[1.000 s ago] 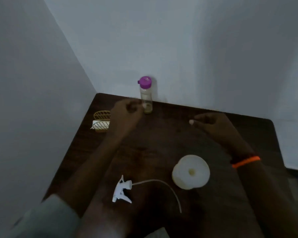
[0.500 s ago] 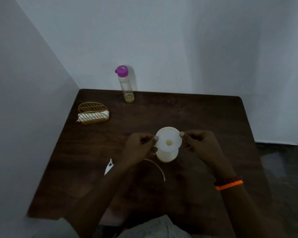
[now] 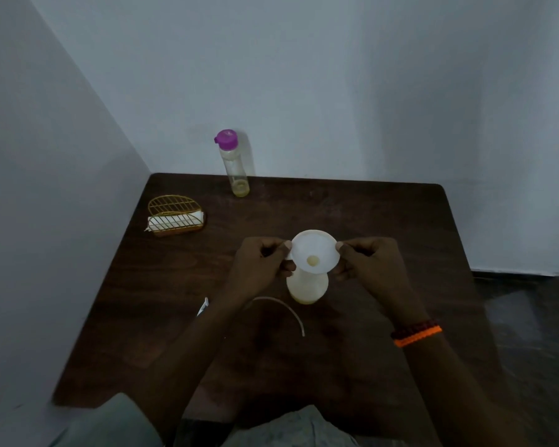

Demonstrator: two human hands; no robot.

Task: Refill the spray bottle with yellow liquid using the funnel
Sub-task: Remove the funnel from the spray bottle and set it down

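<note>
Funnel (image 3: 315, 251) pinched between both hands atop bottle (image 3: 307, 287).

The right half of the counter (image 3: 400, 221) is bare and open to approach. The centre is blocked by the funnel (image 3: 315, 251) seated on the spray bottle (image 3: 307, 287), with the left hand (image 3: 260, 264) and right hand (image 3: 367, 262) pinching its rim. The dip tube (image 3: 284, 309) lies just in front. A capped bottle (image 3: 234, 167) stands against the back wall; a wire holder (image 3: 176, 216) occupies the rear-left corner.
</note>
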